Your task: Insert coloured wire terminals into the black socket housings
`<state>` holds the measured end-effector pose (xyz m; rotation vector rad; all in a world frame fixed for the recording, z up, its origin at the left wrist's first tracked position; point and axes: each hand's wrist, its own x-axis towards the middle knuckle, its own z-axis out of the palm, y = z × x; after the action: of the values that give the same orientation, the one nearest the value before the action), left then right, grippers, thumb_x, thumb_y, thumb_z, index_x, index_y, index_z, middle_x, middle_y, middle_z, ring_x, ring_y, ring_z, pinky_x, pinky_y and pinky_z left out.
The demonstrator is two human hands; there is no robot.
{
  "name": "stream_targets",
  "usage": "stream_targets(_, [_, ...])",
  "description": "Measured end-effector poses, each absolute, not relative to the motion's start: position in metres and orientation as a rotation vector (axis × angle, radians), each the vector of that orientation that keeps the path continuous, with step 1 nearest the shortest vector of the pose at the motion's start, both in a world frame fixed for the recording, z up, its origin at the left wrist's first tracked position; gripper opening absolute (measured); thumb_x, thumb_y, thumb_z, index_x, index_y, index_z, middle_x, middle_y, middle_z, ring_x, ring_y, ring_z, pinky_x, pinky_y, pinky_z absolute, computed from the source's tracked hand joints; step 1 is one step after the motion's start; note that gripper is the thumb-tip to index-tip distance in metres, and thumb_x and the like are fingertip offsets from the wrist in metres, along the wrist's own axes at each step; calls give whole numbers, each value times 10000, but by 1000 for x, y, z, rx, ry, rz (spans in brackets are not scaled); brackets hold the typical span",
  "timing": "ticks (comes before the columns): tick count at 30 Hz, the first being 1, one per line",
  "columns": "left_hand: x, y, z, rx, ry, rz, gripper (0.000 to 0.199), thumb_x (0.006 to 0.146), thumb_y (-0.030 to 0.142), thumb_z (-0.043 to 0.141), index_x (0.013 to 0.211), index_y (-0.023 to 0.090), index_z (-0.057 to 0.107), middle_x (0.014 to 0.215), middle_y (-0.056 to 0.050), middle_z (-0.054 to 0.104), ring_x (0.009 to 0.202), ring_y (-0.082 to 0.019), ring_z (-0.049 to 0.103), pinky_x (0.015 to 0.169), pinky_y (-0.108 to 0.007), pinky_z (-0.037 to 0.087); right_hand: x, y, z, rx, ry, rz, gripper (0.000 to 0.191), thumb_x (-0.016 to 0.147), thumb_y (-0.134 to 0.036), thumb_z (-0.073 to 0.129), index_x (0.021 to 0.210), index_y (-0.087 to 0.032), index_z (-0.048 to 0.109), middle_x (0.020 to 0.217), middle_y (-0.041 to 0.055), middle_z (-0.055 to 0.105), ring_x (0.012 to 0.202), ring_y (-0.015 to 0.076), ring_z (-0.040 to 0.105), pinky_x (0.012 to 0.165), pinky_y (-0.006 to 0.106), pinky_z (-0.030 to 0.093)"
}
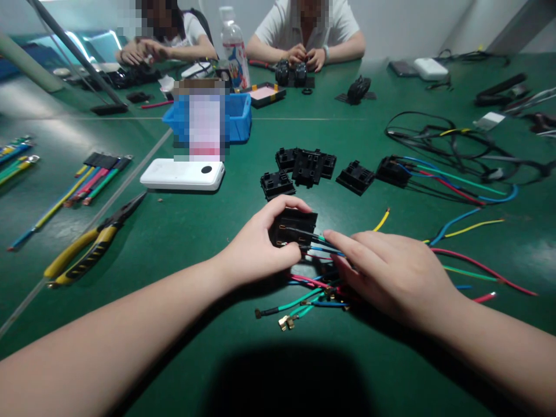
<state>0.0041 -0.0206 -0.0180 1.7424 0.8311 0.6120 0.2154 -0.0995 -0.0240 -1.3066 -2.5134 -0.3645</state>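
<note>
My left hand (264,240) is closed round a black plastic housing (296,223), thumb below and fingers over the top. Wires with dark sleeved ends run out of the housing's right side, green and blue among them. My right hand (391,266) pinches these wires (324,244) between thumb and index finger; its other fingers are partly hidden. Under both hands lies a loose pile of coloured wires (299,310), some with brass terminals (285,322) at their ends. More black housings (307,167) sit just beyond my left hand.
Yellow-handled pliers (93,243) and a bundle of wires (93,179) lie left. A white power bank (182,175) is before a blue bin (238,116). A wired housing (393,171) and black cables (452,139) are right. Two people work across the table.
</note>
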Motion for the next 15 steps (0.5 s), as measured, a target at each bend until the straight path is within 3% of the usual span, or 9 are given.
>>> stream_targets(9, [2, -16, -20, 1684, 867, 666, 460, 713, 85, 560, 1141, 217, 453, 952, 2, 547, 813, -127, 536, 718, -249, 442, 209, -97, -18, -1615, -2512, -323, 228, 935, -215, 387, 1002, -146, 594, 743, 48, 636, 595, 178, 559, 529, 296, 279])
stream_targets(15, [1, -13, -24, 1386, 739, 755, 452, 860, 329, 547, 1249, 210, 351, 1145, -79, 549, 971, -168, 580, 825, -312, 461, 222, -89, -1, -1874, -2408, -194, 233, 958, -296, 353, 877, -184, 539, 763, 34, 637, 637, 164, 582, 525, 264, 281])
